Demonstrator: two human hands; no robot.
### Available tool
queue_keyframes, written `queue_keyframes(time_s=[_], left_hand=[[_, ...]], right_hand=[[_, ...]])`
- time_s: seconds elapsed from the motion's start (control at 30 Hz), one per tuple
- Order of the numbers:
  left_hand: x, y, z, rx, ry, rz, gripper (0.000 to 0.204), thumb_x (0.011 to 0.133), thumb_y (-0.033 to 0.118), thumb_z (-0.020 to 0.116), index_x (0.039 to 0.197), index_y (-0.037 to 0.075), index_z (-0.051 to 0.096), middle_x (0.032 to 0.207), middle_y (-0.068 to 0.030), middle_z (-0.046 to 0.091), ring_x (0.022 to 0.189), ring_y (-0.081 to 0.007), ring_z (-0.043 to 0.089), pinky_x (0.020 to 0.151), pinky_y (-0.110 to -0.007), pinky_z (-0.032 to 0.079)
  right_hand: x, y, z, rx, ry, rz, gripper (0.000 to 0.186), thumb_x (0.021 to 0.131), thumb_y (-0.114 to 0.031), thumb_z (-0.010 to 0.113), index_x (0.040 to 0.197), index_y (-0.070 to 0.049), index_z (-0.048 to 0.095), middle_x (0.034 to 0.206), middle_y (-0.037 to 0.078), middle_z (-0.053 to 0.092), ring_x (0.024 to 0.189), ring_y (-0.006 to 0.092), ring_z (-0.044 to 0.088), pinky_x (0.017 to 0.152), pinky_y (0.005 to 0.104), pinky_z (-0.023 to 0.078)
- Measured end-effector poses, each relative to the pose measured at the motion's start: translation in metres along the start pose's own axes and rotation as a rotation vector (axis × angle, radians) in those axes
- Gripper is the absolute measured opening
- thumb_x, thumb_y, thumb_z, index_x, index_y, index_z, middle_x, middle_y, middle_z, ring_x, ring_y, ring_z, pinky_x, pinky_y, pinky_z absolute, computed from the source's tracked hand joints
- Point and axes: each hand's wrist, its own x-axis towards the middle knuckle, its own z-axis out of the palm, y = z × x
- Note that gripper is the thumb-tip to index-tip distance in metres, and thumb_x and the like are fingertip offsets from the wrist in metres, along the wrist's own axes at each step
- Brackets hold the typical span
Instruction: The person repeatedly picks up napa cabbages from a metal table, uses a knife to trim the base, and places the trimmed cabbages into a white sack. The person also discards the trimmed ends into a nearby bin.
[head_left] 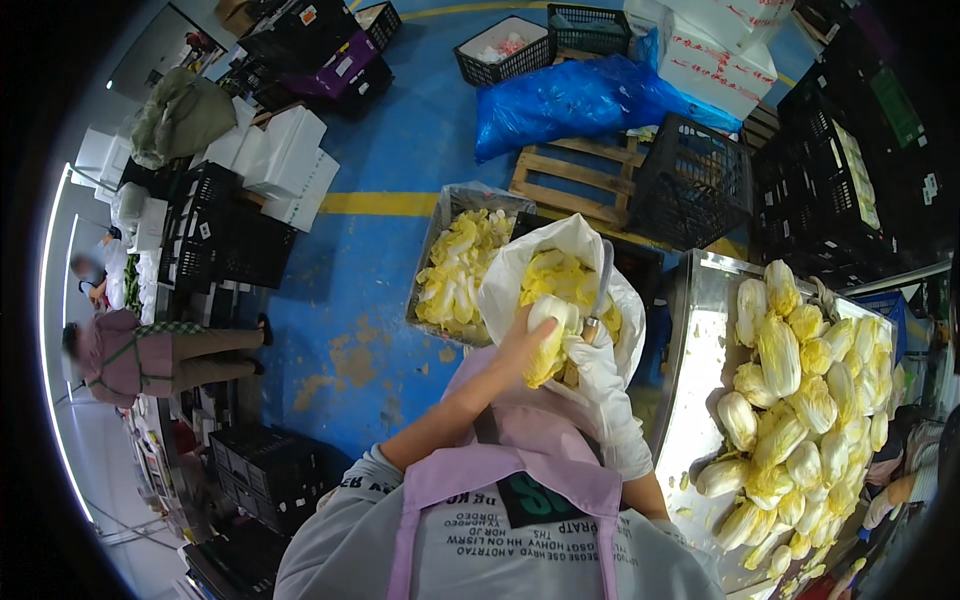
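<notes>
My left hand (517, 347) is closed round a pale yellow napa cabbage (544, 366), its white base facing away from me. The cabbage hangs over an open white bag (497, 290) that holds loose yellow cabbage leaves (560, 276). Close beside it on the right, my right hand (594, 352), in a white glove and sleeve, is closed on what looks like a knife (604, 280). Its greyish blade points away from me, over the bag; the fingers are partly hidden. Left of the bag, a lined crate (427, 248) is full of trimmed leaves (465, 262).
At my right a metal table (690, 365) bears a heap of napa cabbages (790, 425). Ahead lie a wooden pallet (570, 182), a black crate (692, 180) and a blue plastic bag (570, 100). One person (130, 355) stands at the left, another (915, 480) at the right edge.
</notes>
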Motion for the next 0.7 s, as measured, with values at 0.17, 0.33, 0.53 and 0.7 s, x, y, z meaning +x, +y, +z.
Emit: queue_keyframes(time_s=[0.17,0.33,0.53,0.7], left_hand=[[0.009,-0.022,-0.008,0.214,0.096,0.169,0.060,0.069,0.017,0.076,0.116,-0.001,0.043,0.105,-0.0104,0.055,0.096,-0.0172,0.054,0.081,-0.030,0.046],[-0.001,-0.011,-0.007,-0.060,0.062,-0.010,0.047,0.075,0.015,0.070,0.113,0.001,0.048,0.101,-0.0087,0.058,0.089,-0.0178,0.057,0.075,-0.030,0.048],[-0.003,-0.010,-0.018,-0.241,-0.069,-0.253,0.038,0.081,0.018,0.061,0.112,-0.001,0.050,0.094,-0.0110,0.060,0.078,-0.0228,0.062,0.068,-0.033,0.052],[0.003,-0.001,-0.022,-0.492,-0.121,-0.259,0.034,0.085,0.025,0.056,0.110,0.001,0.053,0.092,-0.0109,0.062,0.076,-0.0220,0.063,0.064,-0.033,0.053]], right_hand=[[0.001,-0.001,0.008,-0.214,0.013,0.018,0.029,0.077,0.003,0.056,0.105,-0.004,0.054,0.092,0.002,0.058,0.082,0.0100,0.054,0.071,0.0232,0.045],[0.016,0.015,-0.012,-0.352,-0.057,0.053,0.025,0.076,0.002,0.057,0.100,-0.003,0.057,0.089,0.000,0.059,0.080,0.0081,0.053,0.067,0.0238,0.045],[0.038,0.043,-0.038,-0.717,0.066,-0.077,0.016,0.080,-0.006,0.058,0.096,-0.004,0.058,0.087,0.001,0.061,0.076,0.0090,0.053,0.065,0.0238,0.045],[0.033,0.018,-0.047,-0.444,0.156,-0.079,0.029,0.083,-0.019,0.062,0.107,-0.002,0.056,0.094,0.006,0.062,0.085,0.0131,0.056,0.071,0.0257,0.045]])
